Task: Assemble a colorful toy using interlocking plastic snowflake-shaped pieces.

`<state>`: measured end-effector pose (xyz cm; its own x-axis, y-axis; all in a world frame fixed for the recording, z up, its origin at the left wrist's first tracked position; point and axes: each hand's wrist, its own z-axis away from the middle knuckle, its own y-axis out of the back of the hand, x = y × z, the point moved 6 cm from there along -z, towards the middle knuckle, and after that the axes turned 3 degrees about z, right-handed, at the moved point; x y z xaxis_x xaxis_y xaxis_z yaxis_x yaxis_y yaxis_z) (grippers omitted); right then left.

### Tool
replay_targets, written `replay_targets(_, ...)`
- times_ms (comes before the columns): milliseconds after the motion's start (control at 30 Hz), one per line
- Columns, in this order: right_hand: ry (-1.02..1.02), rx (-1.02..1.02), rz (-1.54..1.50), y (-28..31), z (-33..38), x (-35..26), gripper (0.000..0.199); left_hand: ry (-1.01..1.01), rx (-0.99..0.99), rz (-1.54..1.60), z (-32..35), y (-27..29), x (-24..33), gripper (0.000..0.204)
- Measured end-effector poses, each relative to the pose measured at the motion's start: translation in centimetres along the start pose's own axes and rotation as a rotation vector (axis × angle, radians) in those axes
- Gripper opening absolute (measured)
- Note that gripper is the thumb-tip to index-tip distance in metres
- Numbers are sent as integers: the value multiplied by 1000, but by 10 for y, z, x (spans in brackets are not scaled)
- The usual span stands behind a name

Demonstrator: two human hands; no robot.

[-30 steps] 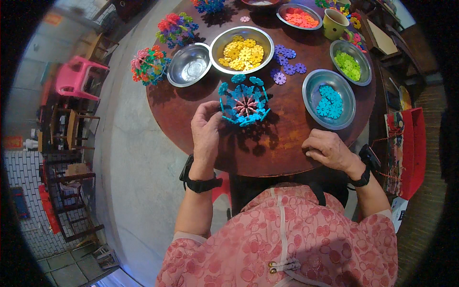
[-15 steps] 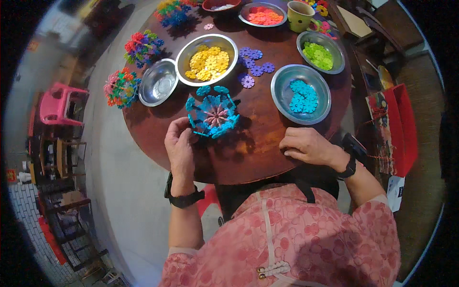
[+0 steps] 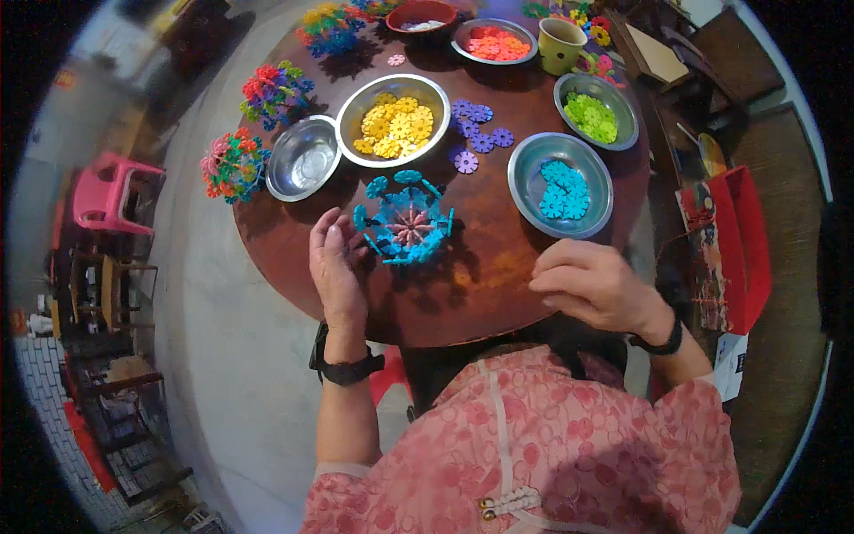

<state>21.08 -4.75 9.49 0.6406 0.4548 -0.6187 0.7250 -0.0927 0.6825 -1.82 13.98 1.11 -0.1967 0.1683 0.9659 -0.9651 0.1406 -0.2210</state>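
Note:
A bowl-shaped piece built from blue flower discs (image 3: 406, 221), with a pinkish-brown centre, stands on the round table near its front. Just left of it is my left hand (image 3: 336, 267), open, fingers raised and apart, nothing visible in them. My right hand (image 3: 594, 283) hovers over the table's front right, fingers loosely bent with gaps between them; no object shows in it, though the palm side is hidden. Beyond that hand sits a steel bowl (image 3: 519, 190) holding loose blue flower discs (image 3: 564, 190).
Yellow discs fill part of a steel bowl (image 3: 341, 120); an empty steel bowl (image 3: 302, 160) adjoins it. Purple discs (image 3: 481, 142) lie loose. Bowls of green discs (image 3: 591, 117) and orange discs (image 3: 498, 43), a yellow cup (image 3: 560, 46) and multicoloured disc balls (image 3: 235, 165) stand around.
My left hand has let go of the blue piece's edge and its fingers have spread. My right hand has lifted from the tabletop, its fingers loosening. The view has shifted slightly.

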Motion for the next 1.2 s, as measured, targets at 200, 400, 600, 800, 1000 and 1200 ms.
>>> replay_targets(200,-73,78,303,53,-19,-7,24,-145,-98,-121,5,-3,6,37)
replay_targets(400,-127,45,419,81,-81,39,22,-245,-116,-308,-5,6,-15,34)
replay_targets(600,-169,78,312,84,-121,52,20,-197,-70,-326,-3,7,-6,26)
replay_targets(800,-233,-133,420,91,-118,57,21,-249,-49,-402,2,7,6,24)
replay_targets(1000,-516,-180,336,164,-118,50,23,-165,-120,-439,7,1,8,33)
replay_targets(1200,-416,-265,526,239,-218,62,24,-249,-171,-556,7,-11,14,37)
